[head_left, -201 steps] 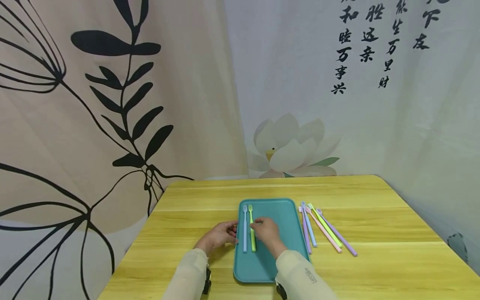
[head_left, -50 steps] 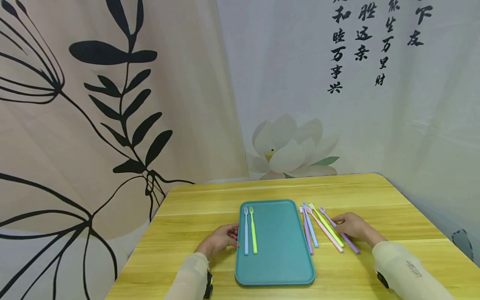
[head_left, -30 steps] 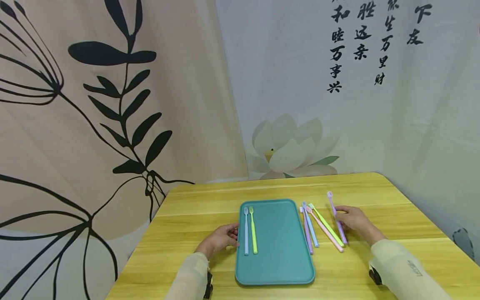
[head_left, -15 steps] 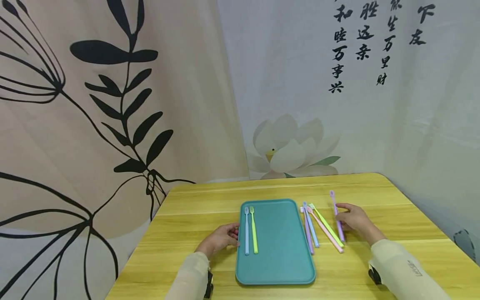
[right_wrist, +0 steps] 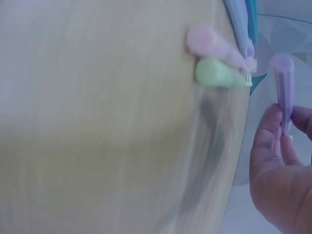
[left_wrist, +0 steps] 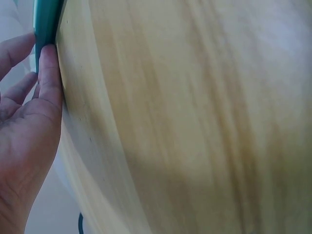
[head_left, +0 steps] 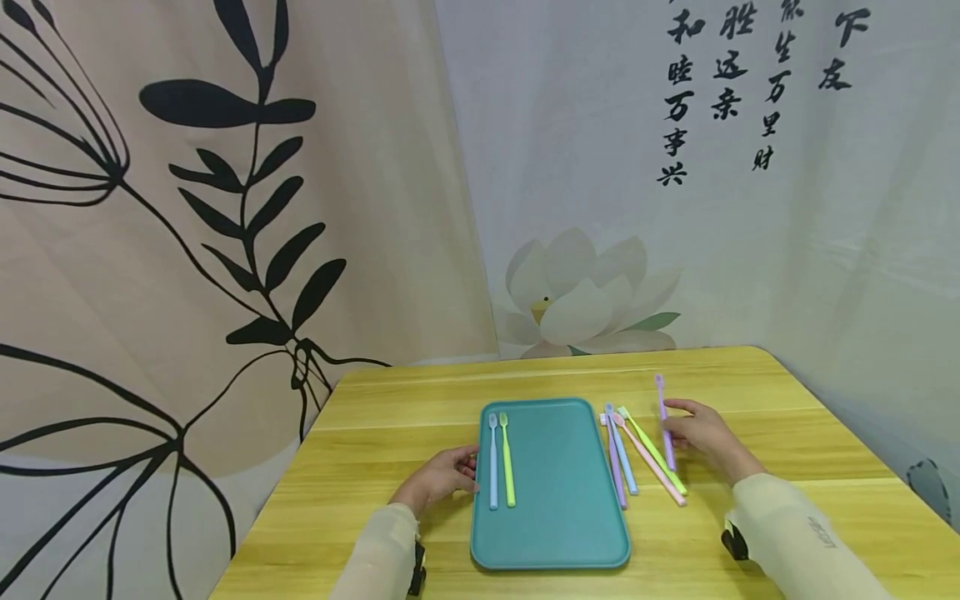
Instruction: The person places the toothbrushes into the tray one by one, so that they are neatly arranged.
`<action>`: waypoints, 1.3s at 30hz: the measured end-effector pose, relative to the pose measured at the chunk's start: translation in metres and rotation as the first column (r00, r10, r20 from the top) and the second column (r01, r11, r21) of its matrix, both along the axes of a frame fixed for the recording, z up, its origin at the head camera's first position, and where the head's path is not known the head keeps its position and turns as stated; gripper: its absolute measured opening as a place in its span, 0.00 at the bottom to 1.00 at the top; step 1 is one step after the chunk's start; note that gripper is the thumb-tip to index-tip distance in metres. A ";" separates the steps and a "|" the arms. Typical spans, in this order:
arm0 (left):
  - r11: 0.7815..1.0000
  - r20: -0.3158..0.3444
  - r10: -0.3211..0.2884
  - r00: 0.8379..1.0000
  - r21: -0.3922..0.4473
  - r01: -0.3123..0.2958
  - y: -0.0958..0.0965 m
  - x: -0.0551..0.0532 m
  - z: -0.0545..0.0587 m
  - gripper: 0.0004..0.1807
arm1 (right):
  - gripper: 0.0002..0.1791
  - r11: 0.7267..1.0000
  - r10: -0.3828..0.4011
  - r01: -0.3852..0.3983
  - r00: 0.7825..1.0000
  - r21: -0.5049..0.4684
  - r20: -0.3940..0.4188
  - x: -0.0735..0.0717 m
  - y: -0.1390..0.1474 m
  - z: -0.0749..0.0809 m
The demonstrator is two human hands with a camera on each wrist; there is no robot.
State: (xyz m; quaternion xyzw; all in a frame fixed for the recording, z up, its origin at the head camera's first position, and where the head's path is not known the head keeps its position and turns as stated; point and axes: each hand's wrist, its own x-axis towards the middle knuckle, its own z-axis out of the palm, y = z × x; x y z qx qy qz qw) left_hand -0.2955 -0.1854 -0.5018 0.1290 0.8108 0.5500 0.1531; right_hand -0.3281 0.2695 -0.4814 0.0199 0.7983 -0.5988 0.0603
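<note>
I have the held purple toothbrush (head_left: pixel 664 429) on my head feed, pinched between the thumb and fingers of the right hand (head_left: pixel 701 433), to the right of the other loose brushes. Its bristle end points away from the person, toward the back cloth, and its handle end points back toward them; the long axis runs nearly straight away, with a slight lean. My right wrist feed shows it raised off the table, handle end nearest the lens, though that picture is blurred.

The table (head_left: pixel 360 517) is yellow wood with visible grain. Behind it I see a hanging cloth (head_left: pixel 390 208) with black plant shapes, a pale lotus (head_left: pixel 592 292) and columns of dark writing (head_left: pixel 678 108).

The teal tray (head_left: pixel 562 500) holds a blue toothbrush (head_left: pixel 492 475) and a green toothbrush (head_left: pixel 508 471), side by side along its left edge, bristle ends away. The left hand (head_left: pixel 442 477) has its fingers loosely spread, tips touching that edge. Just beside the tray's right edge, a loose cluster (head_left: pixel 649 460) of purple, blue, pink and green toothbrushes lies with heads close together.
</note>
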 end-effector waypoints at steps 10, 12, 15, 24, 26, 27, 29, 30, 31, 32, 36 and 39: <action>1.000 0.001 0.003 1.000 0.000 -0.003 0.000 0.000 0.001 0.41 | 0.36 0.994 -0.019 0.023 0.999 -0.108 0.032 -0.004 -0.018 0.002; 1.000 0.004 0.004 1.000 -0.004 -0.004 0.000 0.001 0.001 0.41 | 0.35 0.994 -0.019 0.023 0.999 -0.108 0.038 -0.004 -0.022 0.002; 1.000 -0.005 -0.004 1.000 -0.011 0.004 0.000 0.002 0.003 0.41 | 0.34 0.994 -0.012 0.017 0.999 -0.112 0.041 -0.004 -0.027 0.003; 1.000 0.000 -0.005 1.000 -0.016 0.005 0.000 0.003 0.005 0.41 | 0.35 0.984 0.046 -0.045 0.999 -0.174 0.003 -0.001 -0.045 0.004; 1.000 0.003 -0.002 1.000 -0.015 0.002 0.000 0.003 0.005 0.41 | 0.35 0.982 0.043 -0.040 0.999 -0.187 0.011 -0.002 -0.049 0.004; 1.000 0.004 -0.001 1.000 -0.013 0.001 0.000 0.004 0.005 0.41 | 0.34 0.981 0.036 -0.032 0.999 -0.192 0.016 -0.003 -0.051 0.004; 1.000 0.006 0.000 1.000 -0.011 0.001 0.000 0.004 0.005 0.41 | 0.34 0.981 0.025 -0.020 0.999 -0.195 0.024 -0.004 -0.056 0.003; 1.000 0.007 0.000 1.000 -0.010 0.000 0.001 0.004 0.005 0.41 | 0.34 0.981 0.020 -0.014 0.999 -0.195 0.027 -0.004 -0.058 0.003; 1.000 0.008 0.000 1.000 -0.010 0.000 0.001 0.004 0.005 0.41 | 0.34 0.980 0.016 -0.010 1.000 -0.197 0.027 -0.004 -0.060 0.003; 1.000 0.010 0.001 1.000 -0.009 0.000 0.001 0.004 0.005 0.41 | 0.34 0.979 0.013 -0.007 1.000 -0.202 0.028 -0.004 -0.063 0.003; 1.000 0.011 0.000 1.000 -0.013 0.000 0.001 0.004 0.005 0.41 | 0.34 0.974 0.026 -0.021 0.999 -0.224 0.021 -0.003 -0.071 0.004; 1.000 0.008 -0.002 1.000 -0.014 0.002 0.000 0.004 0.006 0.41 | 0.34 0.968 0.029 -0.023 0.999 -0.251 0.020 -0.003 -0.078 0.004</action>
